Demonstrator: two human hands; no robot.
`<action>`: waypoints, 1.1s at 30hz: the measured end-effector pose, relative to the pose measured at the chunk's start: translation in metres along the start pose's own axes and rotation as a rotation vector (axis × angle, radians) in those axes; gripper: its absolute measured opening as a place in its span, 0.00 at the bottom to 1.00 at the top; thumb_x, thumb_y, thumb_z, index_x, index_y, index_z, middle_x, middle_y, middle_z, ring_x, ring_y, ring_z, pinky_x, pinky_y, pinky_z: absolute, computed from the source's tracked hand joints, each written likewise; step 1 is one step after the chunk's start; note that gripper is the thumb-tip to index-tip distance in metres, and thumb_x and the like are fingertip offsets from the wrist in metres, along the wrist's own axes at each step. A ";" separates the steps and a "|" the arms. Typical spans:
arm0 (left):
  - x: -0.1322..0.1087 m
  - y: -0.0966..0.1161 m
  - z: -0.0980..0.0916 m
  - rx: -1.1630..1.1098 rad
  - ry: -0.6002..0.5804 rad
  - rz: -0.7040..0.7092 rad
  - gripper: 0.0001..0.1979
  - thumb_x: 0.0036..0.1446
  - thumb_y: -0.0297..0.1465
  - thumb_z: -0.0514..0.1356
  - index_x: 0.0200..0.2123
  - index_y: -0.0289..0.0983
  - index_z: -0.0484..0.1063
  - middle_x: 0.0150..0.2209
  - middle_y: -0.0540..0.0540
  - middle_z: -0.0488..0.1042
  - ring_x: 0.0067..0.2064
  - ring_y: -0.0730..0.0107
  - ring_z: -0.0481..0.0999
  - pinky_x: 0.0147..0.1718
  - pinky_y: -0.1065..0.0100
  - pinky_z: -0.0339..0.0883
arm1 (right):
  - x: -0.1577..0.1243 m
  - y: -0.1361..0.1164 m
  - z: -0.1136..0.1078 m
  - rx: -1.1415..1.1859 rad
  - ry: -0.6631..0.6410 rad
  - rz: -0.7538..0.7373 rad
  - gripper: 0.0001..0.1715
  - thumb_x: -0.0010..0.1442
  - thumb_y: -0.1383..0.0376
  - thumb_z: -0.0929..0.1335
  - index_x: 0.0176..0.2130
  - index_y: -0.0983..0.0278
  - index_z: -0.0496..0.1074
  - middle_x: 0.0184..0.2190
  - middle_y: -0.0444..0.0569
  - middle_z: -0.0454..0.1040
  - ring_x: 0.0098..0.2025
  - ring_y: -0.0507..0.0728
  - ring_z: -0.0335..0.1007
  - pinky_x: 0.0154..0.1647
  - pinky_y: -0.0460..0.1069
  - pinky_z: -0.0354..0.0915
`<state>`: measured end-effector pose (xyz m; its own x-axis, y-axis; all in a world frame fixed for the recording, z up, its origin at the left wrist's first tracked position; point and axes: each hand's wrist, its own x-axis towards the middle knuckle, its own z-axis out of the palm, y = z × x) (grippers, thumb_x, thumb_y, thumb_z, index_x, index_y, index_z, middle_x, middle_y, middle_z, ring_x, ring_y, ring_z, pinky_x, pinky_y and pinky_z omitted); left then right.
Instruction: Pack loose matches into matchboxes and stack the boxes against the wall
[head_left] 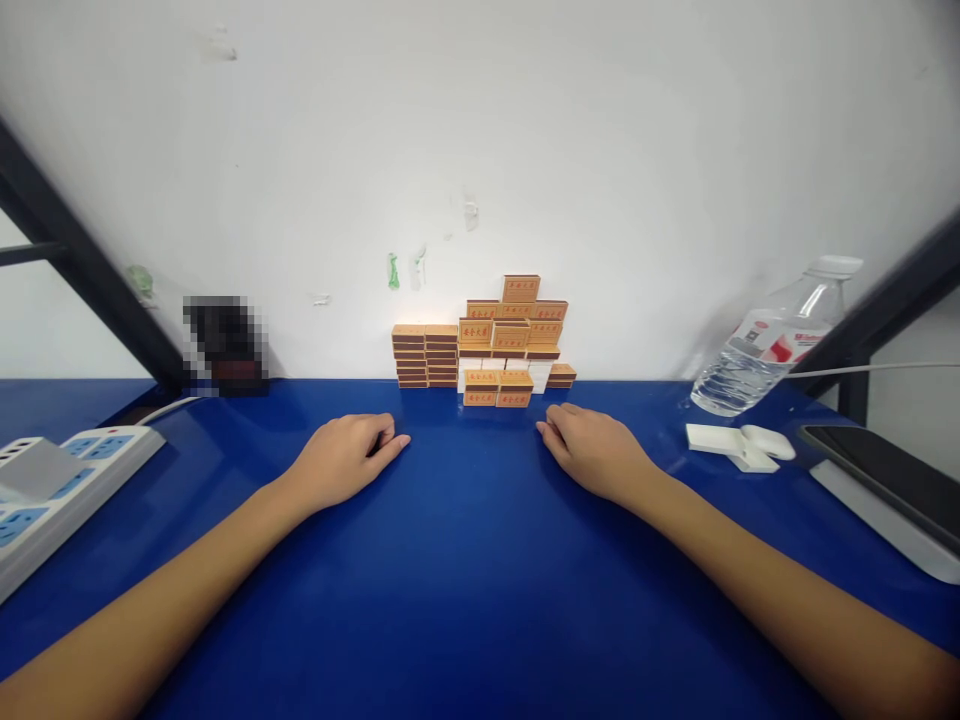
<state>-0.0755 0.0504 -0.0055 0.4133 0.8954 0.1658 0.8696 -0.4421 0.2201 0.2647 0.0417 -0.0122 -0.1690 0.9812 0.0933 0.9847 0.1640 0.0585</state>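
Several matchboxes, orange with printed characters, are built up in a stepped stack against the wall, with one box on top. To its left stand two columns of matchboxes lying flat, their dark striking sides facing me. Two upright matchboxes are at the front, before white-sided ones. My left hand rests on the blue table left of the stack, fingers loosely curled and thumb stretched out, holding nothing visible. Right of the stack lies my right hand, its fingers curled in. Neither hand touches the boxes.
A water bottle leans at the right, behind a small white object and a phone on a pale base. A power strip lies at the left, near a pixelated dark object. The white wall bounds the blue table.
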 end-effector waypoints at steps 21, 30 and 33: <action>0.108 0.004 0.002 -0.804 0.564 -0.306 0.20 0.66 0.42 0.62 0.54 0.37 0.68 0.55 0.36 0.76 0.53 0.56 0.79 0.52 0.57 0.74 | 0.000 -0.002 -0.004 0.065 0.009 0.004 0.18 0.77 0.61 0.58 0.43 0.64 0.74 0.44 0.54 0.80 0.44 0.60 0.78 0.38 0.51 0.59; 0.108 0.003 -0.004 -0.674 0.606 -0.298 0.23 0.66 0.51 0.59 0.46 0.36 0.74 0.44 0.39 0.79 0.45 0.57 0.79 0.45 0.59 0.72 | -0.001 -0.003 -0.005 0.078 0.014 0.008 0.19 0.76 0.60 0.58 0.45 0.64 0.75 0.44 0.55 0.80 0.45 0.61 0.78 0.38 0.51 0.61; 0.104 0.003 -0.008 -0.621 0.628 -0.301 0.21 0.67 0.50 0.57 0.38 0.37 0.74 0.41 0.40 0.80 0.43 0.58 0.78 0.46 0.59 0.71 | 0.000 -0.003 -0.005 0.083 0.011 0.006 0.19 0.76 0.60 0.58 0.46 0.64 0.75 0.44 0.55 0.80 0.45 0.61 0.78 0.40 0.51 0.62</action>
<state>-0.0326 0.1417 0.0204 -0.1853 0.8643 0.4676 0.5410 -0.3075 0.7828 0.2620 0.0407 -0.0076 -0.1631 0.9810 0.1046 0.9857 0.1665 -0.0243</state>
